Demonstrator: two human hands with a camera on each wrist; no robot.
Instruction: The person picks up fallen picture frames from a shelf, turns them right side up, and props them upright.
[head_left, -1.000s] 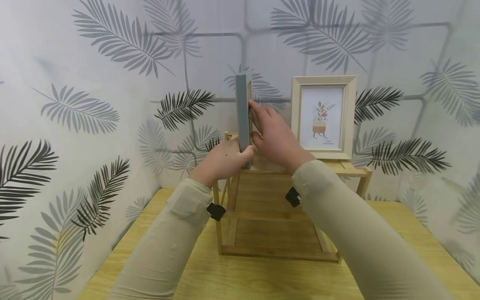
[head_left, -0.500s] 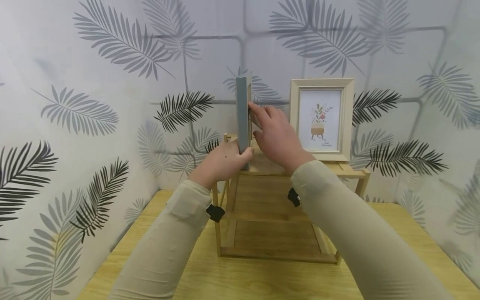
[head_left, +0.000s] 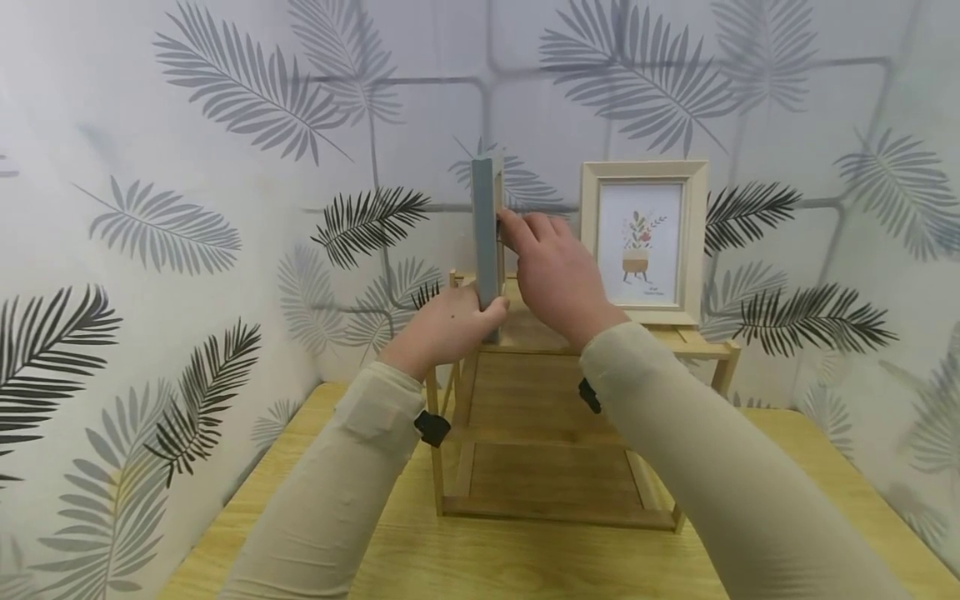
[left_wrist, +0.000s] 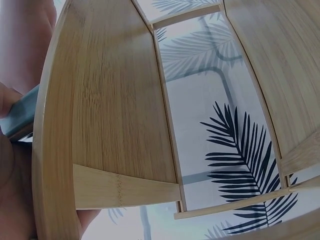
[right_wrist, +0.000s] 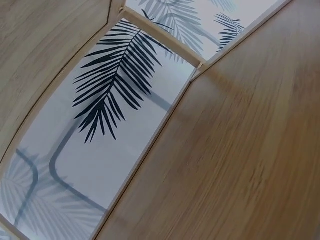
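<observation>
1. A grey-blue picture frame [head_left: 487, 237] stands upright, edge-on to the head camera, at centre frame on the top of a wooden shelf rack [head_left: 555, 433].
2. The left hand [head_left: 442, 329] grasps the frame's lower edge, thumb curled against its near side.
3. The right hand [head_left: 558, 275] sits just right of the frame, fingertips curled and pinching at its back, about halfway up.
4. A second cream picture frame [head_left: 645, 242], showing a plant drawing, stands right of centre on the same rack top, apart from both hands.
5. The rack rests on a light wooden table [head_left: 525, 558] across the lower frame.
6. Leaf-patterned wallpaper [head_left: 225, 167] fills the background; the wrist views show only rack slats and wallpaper.
</observation>
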